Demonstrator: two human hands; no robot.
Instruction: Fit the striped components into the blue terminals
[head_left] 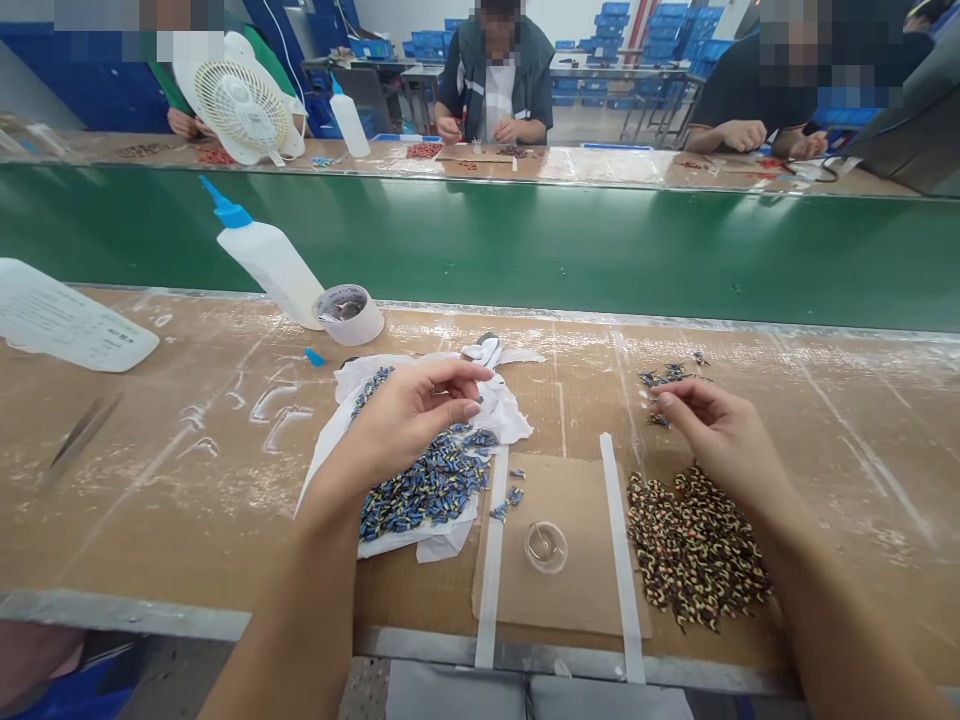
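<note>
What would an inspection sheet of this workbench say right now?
Surface: brown bench with white smears and a cardboard mat taped down.
Job's things: blue parts heaped on a white cloth; dark striped parts heaped at right.
Clutter: squeeze bottle, tape roll, small clear cup, tweezers.
Grips: left hand over the blue heap, fingertips pinched; right hand pinching beside a few loose parts.
Cables: nothing seen.
Surroundings: green belt, a fan, people seated opposite.
</note>
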